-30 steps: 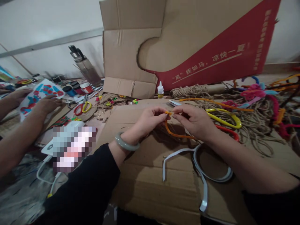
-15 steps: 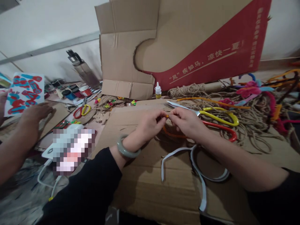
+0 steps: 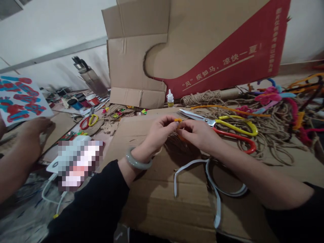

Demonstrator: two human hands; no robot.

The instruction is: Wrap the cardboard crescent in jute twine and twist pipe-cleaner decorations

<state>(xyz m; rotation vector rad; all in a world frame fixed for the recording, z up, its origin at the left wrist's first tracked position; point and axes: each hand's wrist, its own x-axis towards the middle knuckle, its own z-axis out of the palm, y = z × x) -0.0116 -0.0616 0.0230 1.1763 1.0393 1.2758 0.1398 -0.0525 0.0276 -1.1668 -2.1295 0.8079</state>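
Over the cardboard sheet (image 3: 146, 195), both my hands are closed on an orange pipe cleaner (image 3: 178, 120). Its bent end shows above the fingertips. My left hand (image 3: 163, 131), with a pale bangle at the wrist, pinches it between thumb and forefinger. From the other side my right hand (image 3: 198, 133) grips it too, and its fingers hide part of the stem. Large scissors (image 3: 235, 125) with one yellow and one red handle lie just beyond my right hand, blades pointing left. A white strip (image 3: 191, 164) curls on the cardboard below my right forearm.
Brown twine (image 3: 273, 141) and coloured pipe cleaners (image 3: 270, 96) are heaped at the right. A small glue bottle (image 3: 170, 98) stands before the upright cardboard box (image 3: 136, 67). At left are a phone (image 3: 83, 165), small scissors (image 3: 88, 121) and another person's hand (image 3: 35, 131) near a painted sheet (image 3: 22, 98).
The orange pipe cleaner now shows as a bend above my fingertips, and my hands have shifted slightly. At left, the painted sheet has moved leftward and tilted.
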